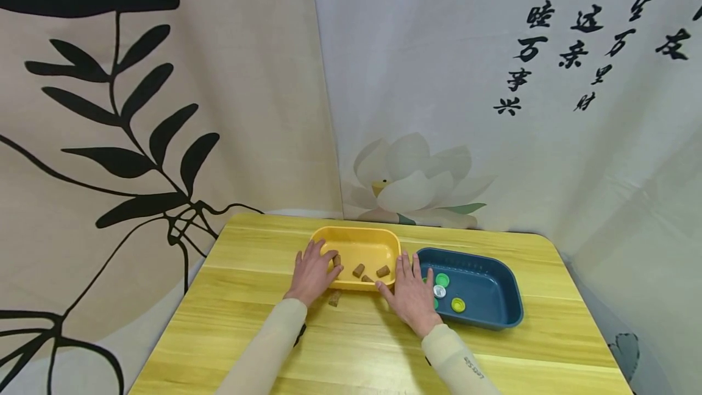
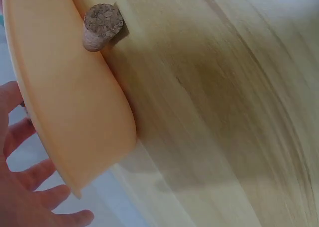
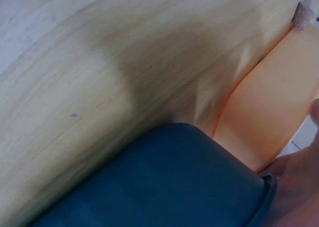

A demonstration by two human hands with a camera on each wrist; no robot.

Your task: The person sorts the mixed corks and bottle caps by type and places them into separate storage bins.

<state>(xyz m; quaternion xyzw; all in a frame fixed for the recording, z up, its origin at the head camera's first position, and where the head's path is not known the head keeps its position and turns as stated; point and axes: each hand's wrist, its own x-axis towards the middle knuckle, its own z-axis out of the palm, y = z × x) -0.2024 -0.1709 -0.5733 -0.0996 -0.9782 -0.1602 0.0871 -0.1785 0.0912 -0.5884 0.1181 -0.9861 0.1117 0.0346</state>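
My left hand (image 1: 311, 273) reaches over the left side of a yellow tray (image 1: 359, 230), thumb and index finger pinching a cork (image 1: 337, 259) inside it. Other corks lie on the tray floor, among them one cork (image 1: 382, 271) near the right wall. On the table, just outside the tray's front wall, is a loose cork (image 2: 102, 27). My right hand (image 1: 412, 297) has its fingers extended at the tray's right end, the thumb by the front rim. That hand partly covers the left end of a dark blue tray (image 1: 507, 297).
Inside the blue tray lie several round caps, including a green cap (image 1: 442, 280), a white cap (image 1: 439, 291) and a yellow cap (image 1: 457, 305). Both trays stand on a wooden table (image 1: 247, 273), with a printed curtain (image 1: 263, 108) behind its far edge.
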